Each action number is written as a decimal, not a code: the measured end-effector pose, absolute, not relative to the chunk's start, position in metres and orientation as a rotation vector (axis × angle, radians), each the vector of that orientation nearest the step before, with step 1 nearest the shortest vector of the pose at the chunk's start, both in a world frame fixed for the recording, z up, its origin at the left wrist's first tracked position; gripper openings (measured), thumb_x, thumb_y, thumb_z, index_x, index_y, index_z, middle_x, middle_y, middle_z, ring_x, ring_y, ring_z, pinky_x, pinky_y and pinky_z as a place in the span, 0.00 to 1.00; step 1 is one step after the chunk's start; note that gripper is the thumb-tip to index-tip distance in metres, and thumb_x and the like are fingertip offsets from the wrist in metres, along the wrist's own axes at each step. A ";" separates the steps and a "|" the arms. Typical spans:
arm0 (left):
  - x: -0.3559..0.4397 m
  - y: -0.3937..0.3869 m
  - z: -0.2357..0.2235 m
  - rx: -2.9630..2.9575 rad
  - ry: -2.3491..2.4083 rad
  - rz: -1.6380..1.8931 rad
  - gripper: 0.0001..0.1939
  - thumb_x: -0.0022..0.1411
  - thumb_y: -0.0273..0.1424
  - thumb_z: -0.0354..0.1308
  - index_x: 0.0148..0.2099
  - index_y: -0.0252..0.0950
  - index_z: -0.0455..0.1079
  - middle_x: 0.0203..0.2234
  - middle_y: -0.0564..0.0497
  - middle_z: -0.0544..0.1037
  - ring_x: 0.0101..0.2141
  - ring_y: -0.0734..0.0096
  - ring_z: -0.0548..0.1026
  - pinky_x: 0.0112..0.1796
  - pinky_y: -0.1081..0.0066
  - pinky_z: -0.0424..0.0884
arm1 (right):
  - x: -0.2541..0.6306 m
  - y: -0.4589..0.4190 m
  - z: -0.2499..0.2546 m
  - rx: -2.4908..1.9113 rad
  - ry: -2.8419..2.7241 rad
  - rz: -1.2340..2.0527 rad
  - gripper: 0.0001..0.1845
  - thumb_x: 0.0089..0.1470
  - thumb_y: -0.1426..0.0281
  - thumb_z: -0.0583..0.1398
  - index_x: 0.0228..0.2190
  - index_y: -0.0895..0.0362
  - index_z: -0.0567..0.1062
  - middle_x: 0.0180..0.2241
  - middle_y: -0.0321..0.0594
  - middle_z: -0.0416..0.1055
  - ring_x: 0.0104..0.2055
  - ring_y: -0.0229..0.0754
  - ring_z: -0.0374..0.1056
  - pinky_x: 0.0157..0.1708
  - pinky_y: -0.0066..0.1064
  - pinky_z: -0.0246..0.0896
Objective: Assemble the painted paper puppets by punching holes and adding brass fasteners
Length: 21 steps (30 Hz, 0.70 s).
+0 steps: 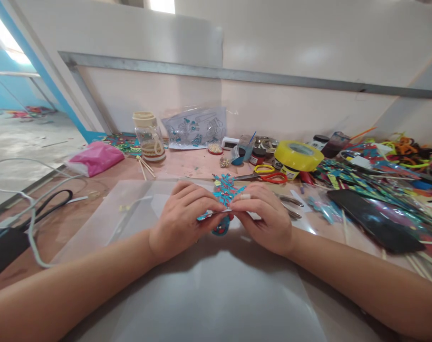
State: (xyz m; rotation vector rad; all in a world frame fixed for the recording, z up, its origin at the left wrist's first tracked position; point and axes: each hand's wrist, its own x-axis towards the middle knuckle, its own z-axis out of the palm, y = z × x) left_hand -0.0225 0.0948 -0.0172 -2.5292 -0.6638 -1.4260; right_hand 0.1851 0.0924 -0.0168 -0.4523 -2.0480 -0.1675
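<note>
Both my hands meet over the middle of the table, above a clear plastic sheet (216,294). My left hand (182,218) and my right hand (265,216) have their fingers closed in a pinch on a small blue and red glittery craft piece (225,192) held between them. The piece sticks up past my fingertips, and a rounded blue part of it hangs below. A thin pale strip runs between my thumbs.
Red and yellow-handled scissors (269,176), a yellow tape roll (298,156), a clear jar (149,137), a pink bag (94,158), a black phone (374,218), a pile of coloured craft pieces (383,180) and a white cable (30,209) lie around.
</note>
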 end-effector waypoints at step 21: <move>-0.027 0.095 -0.018 -2.504 -0.604 -1.318 0.02 0.65 0.29 0.61 0.39 0.39 0.70 0.33 0.52 0.78 0.33 0.71 0.73 0.41 0.65 0.64 | 0.188 0.092 -0.019 -0.451 -2.120 -0.153 0.11 0.57 0.82 0.57 0.37 0.53 0.69 0.32 0.40 0.75 0.35 0.42 0.69 0.39 0.38 0.65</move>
